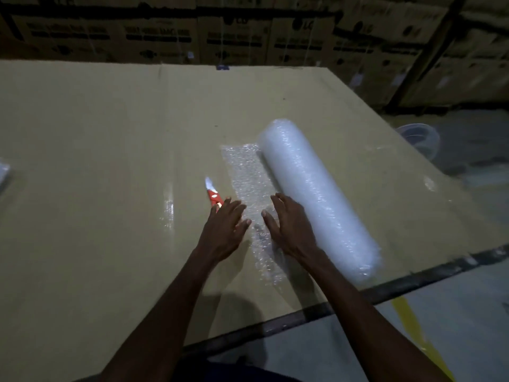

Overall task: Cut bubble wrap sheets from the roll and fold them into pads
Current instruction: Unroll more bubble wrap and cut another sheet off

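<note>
Hands hover open over sheet beside roll, scissors.

scissors handles hidden under left hand

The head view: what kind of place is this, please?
Probably a warehouse or packing area. Stacked printed cartons line the back, the work surface is a large cardboard sheet, and a bubble wrap roll lies on it beside red scissors.
</note>
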